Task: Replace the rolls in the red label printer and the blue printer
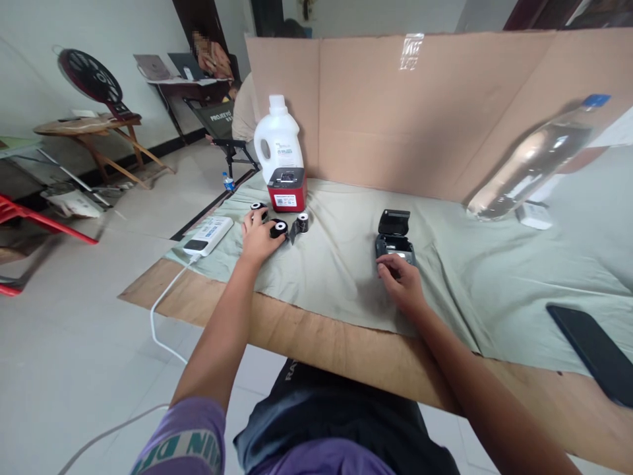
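My left hand (260, 238) reaches over the left part of the cloth. Its thumb and index finger close around a black roll with a white core (279, 229). Just past its other fingers sits a second black roll (258, 207). Beside them, a third roll (302, 221) stands with a dark strip hanging loose. My right hand (401, 282) is at the near edge of a small dark portable printer (394, 243), whose lid is flipped up to show a hollow bay. The fingers of that hand curl onto the printer's front, covering part of it.
A red and black box (287, 191) stands before a white jug (279, 142). At left lies a white power bank (208, 236) with a cable. A large plastic bottle (534, 161) leans against the cardboard screen (386, 119). A phone (591, 349) lies at right. People sit behind.
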Demonstrator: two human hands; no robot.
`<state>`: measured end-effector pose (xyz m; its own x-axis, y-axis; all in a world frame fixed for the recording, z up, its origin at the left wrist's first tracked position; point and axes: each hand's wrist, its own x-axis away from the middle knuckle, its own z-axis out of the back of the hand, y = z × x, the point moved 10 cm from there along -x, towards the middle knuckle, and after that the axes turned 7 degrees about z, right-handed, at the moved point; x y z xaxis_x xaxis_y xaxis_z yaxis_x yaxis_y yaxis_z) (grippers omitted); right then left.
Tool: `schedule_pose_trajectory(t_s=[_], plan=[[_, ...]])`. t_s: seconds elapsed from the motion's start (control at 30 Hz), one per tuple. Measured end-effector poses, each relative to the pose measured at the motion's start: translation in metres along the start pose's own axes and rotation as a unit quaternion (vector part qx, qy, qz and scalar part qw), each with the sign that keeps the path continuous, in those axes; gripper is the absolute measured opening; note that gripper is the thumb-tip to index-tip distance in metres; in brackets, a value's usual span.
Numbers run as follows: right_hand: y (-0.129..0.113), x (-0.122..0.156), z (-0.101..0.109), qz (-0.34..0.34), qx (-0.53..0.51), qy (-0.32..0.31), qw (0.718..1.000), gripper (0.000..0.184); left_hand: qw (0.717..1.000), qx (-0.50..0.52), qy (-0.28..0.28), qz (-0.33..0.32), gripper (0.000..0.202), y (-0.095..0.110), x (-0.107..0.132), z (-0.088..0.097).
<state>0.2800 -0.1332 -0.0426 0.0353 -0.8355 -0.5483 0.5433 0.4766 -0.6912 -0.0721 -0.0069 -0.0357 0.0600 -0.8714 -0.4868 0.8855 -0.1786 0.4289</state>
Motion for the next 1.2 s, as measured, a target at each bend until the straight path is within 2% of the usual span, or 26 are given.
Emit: schedule_pose_trajectory(t_s=[0.1, 0.17, 0.23, 0.3, 0.33, 0.37, 0.43, 0.5, 0.53, 0.6, 0.7, 0.83, 0.9, 1.03, 1.2], plan=[[0.000, 0.000, -0.001, 0.002, 0.001, -0.001, 1.000, 0.014, 0.999, 0.035, 0.023, -0.007, 0.023, 0.007, 0.001, 0.014], [-0.001, 0.001, -0.001, 0.005, 0.002, -0.006, 1.000, 0.015, 0.995, 0.099, 0.026, -0.015, 0.027, 0.016, 0.003, 0.025], [-0.007, -0.002, 0.000, 0.012, 0.003, -0.012, 1.000, 0.015, 0.980, 0.198, -0.013, -0.031, 0.031, 0.033, 0.008, 0.028], [-0.020, -0.009, 0.003, 0.026, 0.003, -0.020, 0.999, 0.014, 0.940, 0.323, -0.096, -0.049, 0.035, 0.062, 0.017, 0.019], [-0.029, -0.015, 0.006, 0.037, 0.000, -0.024, 0.999, 0.013, 0.907, 0.393, -0.144, -0.052, 0.036, 0.080, 0.023, 0.011], [-0.039, -0.023, 0.009, 0.049, -0.005, -0.028, 0.998, 0.013, 0.860, 0.470, -0.191, -0.045, 0.036, 0.098, 0.030, 0.003], [-0.062, -0.040, 0.014, 0.079, -0.019, -0.045, 0.996, 0.011, 0.737, 0.615, -0.280, 0.000, 0.036, 0.136, 0.043, -0.017], [-0.083, -0.059, 0.017, 0.107, -0.030, -0.082, 0.990, 0.012, 0.628, 0.689, -0.358, 0.058, 0.037, 0.173, 0.057, -0.039], [-0.090, -0.068, 0.018, 0.116, -0.033, -0.102, 0.987, 0.013, 0.588, 0.705, -0.386, 0.084, 0.038, 0.190, 0.063, -0.048], [-0.097, -0.084, 0.019, 0.118, -0.036, -0.144, 0.982, 0.017, 0.540, 0.717, -0.423, 0.125, 0.043, 0.218, 0.073, -0.065], [-0.095, -0.094, 0.021, 0.110, -0.037, -0.209, 0.971, 0.023, 0.516, 0.716, -0.438, 0.168, 0.050, 0.240, 0.083, -0.089], [-0.092, -0.082, 0.017, 0.125, -0.049, -0.323, 0.937, 0.030, 0.518, 0.678, -0.469, 0.227, 0.064, 0.243, 0.106, -0.124], [-0.086, -0.072, 0.012, 0.117, -0.053, -0.380, 0.916, 0.030, 0.516, 0.659, -0.489, 0.246, 0.071, 0.241, 0.120, -0.134], [-0.070, -0.059, 0.001, 0.081, -0.058, -0.449, 0.888, 0.022, 0.494, 0.649, -0.516, 0.262, 0.076, 0.243, 0.136, -0.137], [-0.062, -0.064, 0.000, 0.094, -0.051, -0.432, 0.896, 0.014, 0.429, 0.678, -0.552, 0.228, 0.079, 0.256, 0.137, -0.122]])
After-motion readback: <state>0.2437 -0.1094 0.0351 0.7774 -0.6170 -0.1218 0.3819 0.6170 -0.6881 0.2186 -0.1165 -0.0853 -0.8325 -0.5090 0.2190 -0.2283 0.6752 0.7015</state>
